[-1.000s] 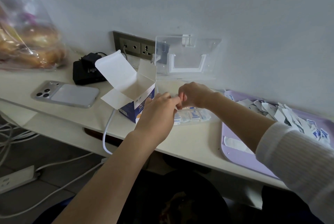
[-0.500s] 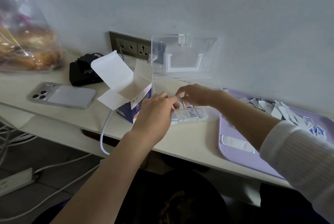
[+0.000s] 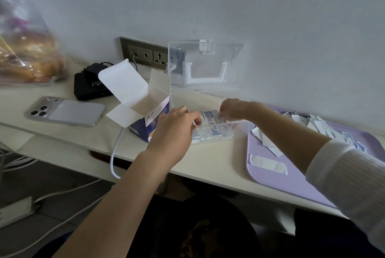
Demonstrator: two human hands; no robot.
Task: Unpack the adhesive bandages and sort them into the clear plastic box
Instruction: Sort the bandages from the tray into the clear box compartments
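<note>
Pale wall at the back, with one white table (image 3: pixel 208 164) running along it. On the table I count one lilac tray (image 3: pixel 291 178) at right, one bag of bread (image 3: pixel 27 53) far left, one phone (image 3: pixel 66 111) lying face down, one open carton (image 3: pixel 145 126) and one clear plastic box (image 3: pixel 239 128), centre, with its lid raised against the wall. Both forearms reach over the near edge; the right is sleeved. The left hand (image 3: pixel 173 132) is curled at the box's left end, and I cannot tell what it grips. The right hand (image 3: pixel 235 109) pinches one wrapped bandage (image 3: pixel 211 117) over the box. Packed bandages (image 3: pixel 214 131) line the box, count unclear. One unwrapped bandage (image 3: pixel 268 164) lies on the tray.
</note>
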